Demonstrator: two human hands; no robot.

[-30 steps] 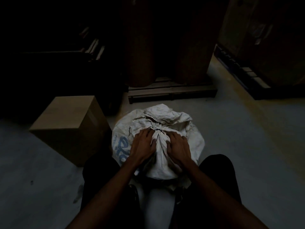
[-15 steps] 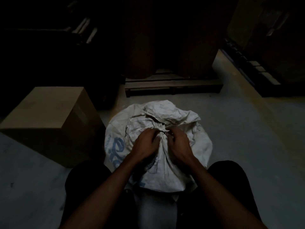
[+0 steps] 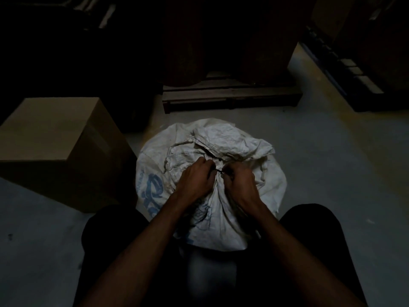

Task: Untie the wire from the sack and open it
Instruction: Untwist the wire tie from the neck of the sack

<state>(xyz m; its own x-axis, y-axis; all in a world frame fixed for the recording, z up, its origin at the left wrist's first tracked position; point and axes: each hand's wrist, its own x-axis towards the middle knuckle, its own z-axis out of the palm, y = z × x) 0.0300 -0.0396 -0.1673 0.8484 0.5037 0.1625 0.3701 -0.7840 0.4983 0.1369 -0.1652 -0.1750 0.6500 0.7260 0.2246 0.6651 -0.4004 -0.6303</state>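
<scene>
Pinching wire (image 3: 219, 171) at sack (image 3: 243, 151) neck: left hand (image 3: 195, 178), right hand (image 3: 240, 181); box (image 3: 55, 134) near left edge.

Dim storage area, grey concrete floor (image 3: 332, 173).
A closed cardboard box (image 3: 55, 138) stands on the floor at left. A wooden pallet (image 3: 230, 97) carrying two dark cylindrical drums (image 3: 263, 45) lies ahead. Dark racking (image 3: 354, 69) runs along the right.

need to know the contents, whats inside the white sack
Nothing inside shows: the sack is bunched shut at its neck, where a dark wire runs between the left hand and right hand.
</scene>
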